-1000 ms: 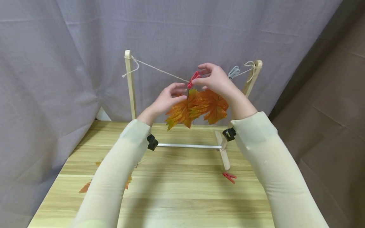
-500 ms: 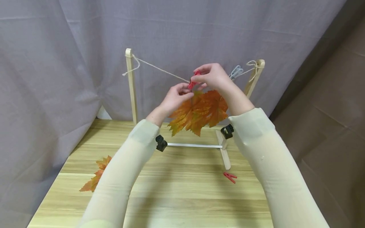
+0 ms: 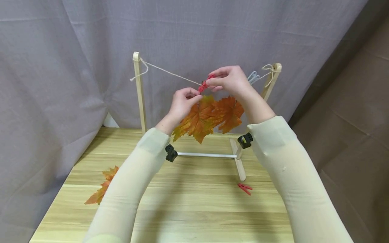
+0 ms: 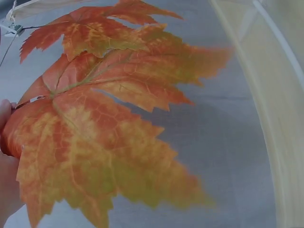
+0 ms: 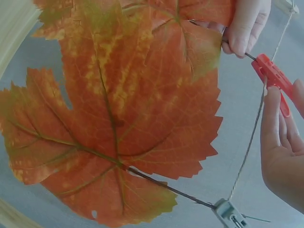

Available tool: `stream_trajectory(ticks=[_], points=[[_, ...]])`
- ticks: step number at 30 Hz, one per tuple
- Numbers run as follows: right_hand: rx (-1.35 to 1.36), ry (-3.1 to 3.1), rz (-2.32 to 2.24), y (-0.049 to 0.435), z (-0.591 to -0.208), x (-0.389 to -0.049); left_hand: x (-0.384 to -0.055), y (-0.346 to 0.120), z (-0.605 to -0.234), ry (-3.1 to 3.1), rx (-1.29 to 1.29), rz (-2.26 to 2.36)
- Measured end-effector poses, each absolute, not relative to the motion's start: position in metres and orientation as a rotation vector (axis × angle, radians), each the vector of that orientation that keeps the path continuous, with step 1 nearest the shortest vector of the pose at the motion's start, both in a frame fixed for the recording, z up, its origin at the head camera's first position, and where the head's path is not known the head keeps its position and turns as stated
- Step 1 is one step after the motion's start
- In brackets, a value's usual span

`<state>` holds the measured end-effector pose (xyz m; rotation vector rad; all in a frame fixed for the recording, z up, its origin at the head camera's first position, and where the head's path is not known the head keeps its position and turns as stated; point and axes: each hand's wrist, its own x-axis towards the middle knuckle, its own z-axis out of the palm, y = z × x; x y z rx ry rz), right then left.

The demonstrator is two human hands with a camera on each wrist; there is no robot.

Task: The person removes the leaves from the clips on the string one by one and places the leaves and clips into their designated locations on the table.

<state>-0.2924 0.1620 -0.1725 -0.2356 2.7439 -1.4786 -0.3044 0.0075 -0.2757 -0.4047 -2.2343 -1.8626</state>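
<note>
My right hand (image 3: 232, 81) pinches a red clothespin (image 5: 273, 76) by its handles at the string (image 5: 254, 126). The clothespin's nose is on the dark stem of an orange-yellow maple leaf (image 3: 199, 118). Just below the clothespin, my left hand (image 3: 182, 103) pinches that stem between thumb and fingers. This leaf fills much of the left wrist view. A second maple leaf (image 3: 230, 113) hangs to its right, partly overlapped by it. Its stem is held by a pale grey-blue clothespin (image 5: 228, 213) on the string.
The string runs between two wooden posts (image 3: 140, 94), joined low by a white rod (image 3: 206, 155). A loose red clothespin (image 3: 244, 189) lies on the table (image 3: 194, 202) near the right foot. Another maple leaf (image 3: 103, 189) lies at the left, partly behind my left sleeve.
My left hand has moved slightly right, and its fingers have gone from spread apart to pinching the stem. My right fingers have closed further around the red clothespin.
</note>
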Motion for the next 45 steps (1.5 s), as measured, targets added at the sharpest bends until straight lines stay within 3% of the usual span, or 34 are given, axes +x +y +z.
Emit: stream_trajectory(ticks=[31, 45], points=[[-0.132, 2.592, -1.876, 0.19, -0.158, -0.288, -0.309, -0.015, -0.284, -2.346, -0.361, -1.718], [-0.218, 2.576, -1.946, 0.205, -0.157, -0.284, -0.305, -0.03, -0.285, -2.364, -0.401, -1.701]])
